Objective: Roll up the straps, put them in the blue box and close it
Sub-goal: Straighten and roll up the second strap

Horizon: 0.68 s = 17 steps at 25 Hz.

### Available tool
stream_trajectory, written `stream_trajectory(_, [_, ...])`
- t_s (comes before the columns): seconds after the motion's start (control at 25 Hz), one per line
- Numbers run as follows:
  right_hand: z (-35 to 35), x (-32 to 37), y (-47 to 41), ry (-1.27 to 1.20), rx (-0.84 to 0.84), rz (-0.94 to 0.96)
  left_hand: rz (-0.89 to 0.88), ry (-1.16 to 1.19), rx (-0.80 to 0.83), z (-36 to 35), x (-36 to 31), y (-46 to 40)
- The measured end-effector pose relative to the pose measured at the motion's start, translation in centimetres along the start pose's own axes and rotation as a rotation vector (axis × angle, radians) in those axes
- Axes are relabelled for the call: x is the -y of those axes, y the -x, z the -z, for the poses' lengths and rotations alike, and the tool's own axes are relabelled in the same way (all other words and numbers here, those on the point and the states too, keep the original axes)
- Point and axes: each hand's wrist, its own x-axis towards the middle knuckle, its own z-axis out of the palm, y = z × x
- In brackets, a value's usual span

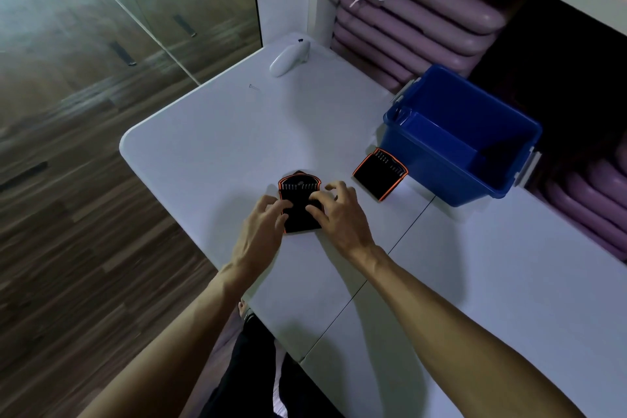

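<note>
Worktop (210, 132) carries the open blue box (475, 159) at its right edge; no lid visible. Second strap (380, 174) lies just beside it. Left hand (261, 227) and right hand (339, 214) press fingertips on the near strap (300, 205), mid-worktop. Advisable: roll tightly, edges aligned.

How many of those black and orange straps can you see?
2. One strap lies on the white table under the fingers of both hands, left hand and right hand. The other strap lies flat beside the open blue box. The box looks empty, though part of its floor is hidden.
</note>
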Motion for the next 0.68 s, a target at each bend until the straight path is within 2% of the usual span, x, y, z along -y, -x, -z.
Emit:
stream_trajectory(0.12, [-0.1, -1.2, 1.4, 0.178, 0.077, 0.116, -0.113, -0.220, 0.131, 0.2, 1.2, 0.7])
stream_trajectory(0.2, [-0.3, -1.4, 1.6, 0.211, 0.102, 0.144, -0.125, -0.289, 0.188, 0.2, 1.2, 0.8])
stream_trajectory(0.36, [0.7, -1.5, 0.3, 0.076, 0.179, 0.143, -0.068, -0.041, 0.160, 1.0, 1.0, -0.9])
stream_trajectory(0.44, [1.4, -1.6, 0.1, -0.043, 0.231, 0.078, 0.059, 0.094, 0.218, 1.8, 1.0, -2.2])
stream_trajectory(0.56, [1.6, -0.8, 0.3, -0.315, 0.235, -0.135, 0.354, 0.358, 0.284, 2.6, 0.5, -3.8])
stream_trajectory(0.64, [2.0, -0.4, 0.1, -0.505, 0.239, -0.282, 0.477, 0.476, 0.410, 3.1, 0.4, -4.6])
stream_trajectory(0.68, [2.3, -0.4, -0.2, -0.543, 0.284, -0.336, 0.485, 0.473, 0.506, 3.3, 0.5, -5.0])
